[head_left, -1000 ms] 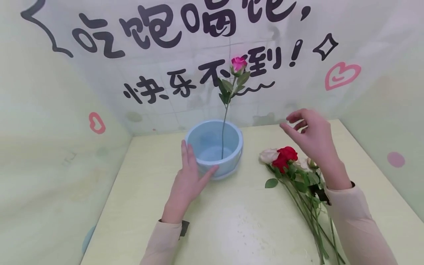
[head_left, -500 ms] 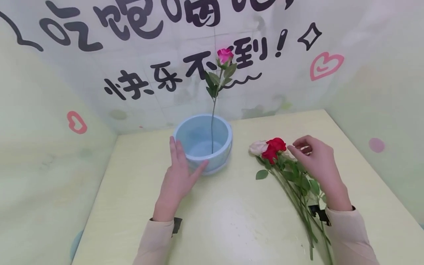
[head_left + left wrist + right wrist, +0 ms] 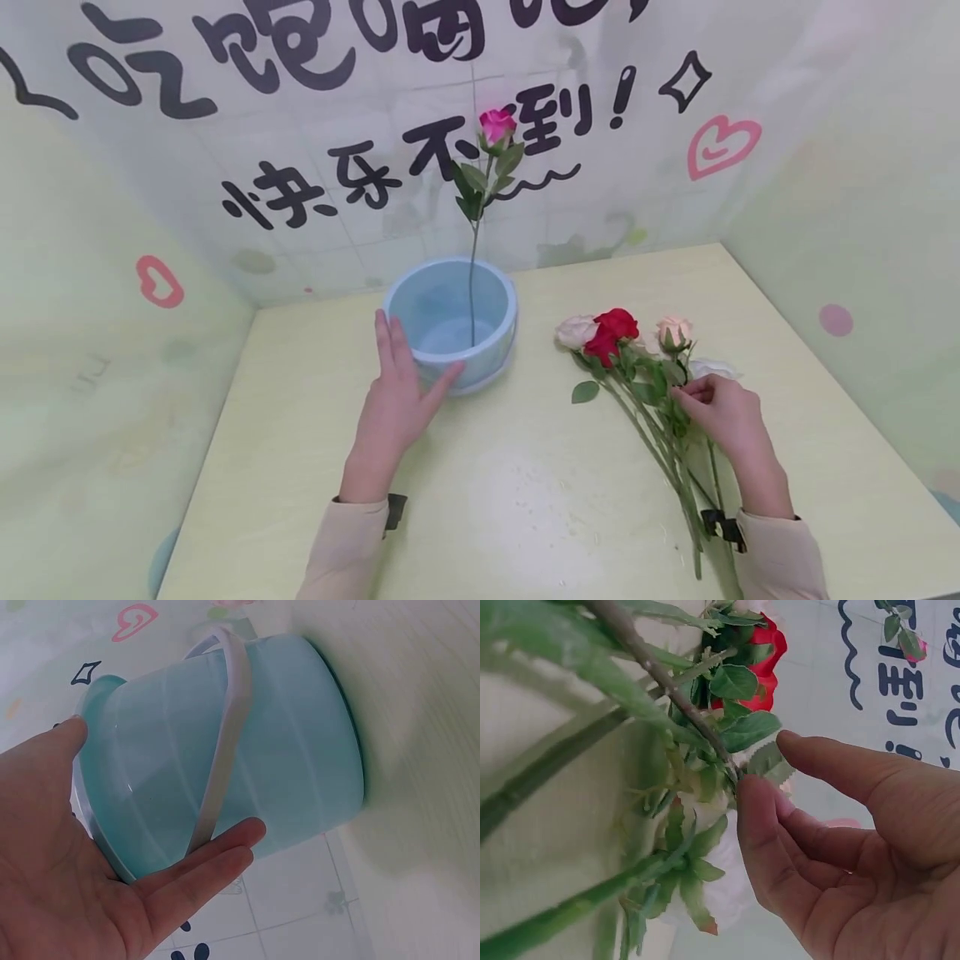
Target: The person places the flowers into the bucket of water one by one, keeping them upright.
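Note:
A light blue bucket [image 3: 487, 362] stands on the table, holding one upright pink rose [image 3: 498, 127]. My left hand [image 3: 390, 417] rests against its near left side, fingers straight along the outer wall and thumb at the rim; in the left wrist view the bucket's pale handle [image 3: 232, 720] hangs across the side. My right hand [image 3: 727, 417] is at the loose roses, just below a peach rose [image 3: 674, 332]. In the right wrist view a brown stem [image 3: 682, 697] meets the index fingertip, while the thumb stands apart from that finger, near a leaf [image 3: 751, 731].
Red roses [image 3: 615, 327], a whitish rose [image 3: 576, 332] and another white bloom [image 3: 712, 368] lie at the right, stems toward the front. A loose-looking leaf [image 3: 585, 392] sticks out left of the bunch. Behind the table [image 3: 480, 500] hangs a printed cloth [image 3: 337, 250].
My right hand has come down from above the flowers to the stems below the peach rose. My left hand stays against the bucket. The head view has shifted a little.

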A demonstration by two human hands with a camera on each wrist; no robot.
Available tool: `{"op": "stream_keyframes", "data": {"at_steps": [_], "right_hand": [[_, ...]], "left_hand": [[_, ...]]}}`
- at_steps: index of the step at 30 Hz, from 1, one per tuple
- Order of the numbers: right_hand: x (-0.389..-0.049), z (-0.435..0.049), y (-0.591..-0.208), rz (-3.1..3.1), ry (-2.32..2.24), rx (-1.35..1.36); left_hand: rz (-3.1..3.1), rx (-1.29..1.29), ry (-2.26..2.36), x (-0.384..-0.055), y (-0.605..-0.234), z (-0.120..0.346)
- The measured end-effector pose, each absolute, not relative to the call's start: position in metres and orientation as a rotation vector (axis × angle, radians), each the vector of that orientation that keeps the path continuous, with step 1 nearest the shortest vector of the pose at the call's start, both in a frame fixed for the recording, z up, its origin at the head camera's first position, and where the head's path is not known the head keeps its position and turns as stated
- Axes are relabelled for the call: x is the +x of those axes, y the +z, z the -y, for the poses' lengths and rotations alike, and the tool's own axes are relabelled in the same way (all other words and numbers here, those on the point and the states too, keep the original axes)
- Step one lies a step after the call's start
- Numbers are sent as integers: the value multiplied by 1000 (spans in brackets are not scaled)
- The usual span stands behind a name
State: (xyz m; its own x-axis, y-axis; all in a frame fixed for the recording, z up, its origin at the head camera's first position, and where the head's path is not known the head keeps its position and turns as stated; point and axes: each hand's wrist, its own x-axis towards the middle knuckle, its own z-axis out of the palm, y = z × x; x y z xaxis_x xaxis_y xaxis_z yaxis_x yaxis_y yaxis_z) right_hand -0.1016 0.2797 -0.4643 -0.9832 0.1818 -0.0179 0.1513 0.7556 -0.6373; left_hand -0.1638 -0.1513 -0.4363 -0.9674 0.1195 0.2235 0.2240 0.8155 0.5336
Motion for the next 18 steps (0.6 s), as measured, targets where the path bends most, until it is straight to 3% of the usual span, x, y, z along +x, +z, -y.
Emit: {"op": "stream_keyframes", "data": {"at_steps": [18], "right_hand": [[-104, -277, -477, 3007, 1190, -304]], "left_hand": [[2833, -267, -829, -163, -436, 153]]}}
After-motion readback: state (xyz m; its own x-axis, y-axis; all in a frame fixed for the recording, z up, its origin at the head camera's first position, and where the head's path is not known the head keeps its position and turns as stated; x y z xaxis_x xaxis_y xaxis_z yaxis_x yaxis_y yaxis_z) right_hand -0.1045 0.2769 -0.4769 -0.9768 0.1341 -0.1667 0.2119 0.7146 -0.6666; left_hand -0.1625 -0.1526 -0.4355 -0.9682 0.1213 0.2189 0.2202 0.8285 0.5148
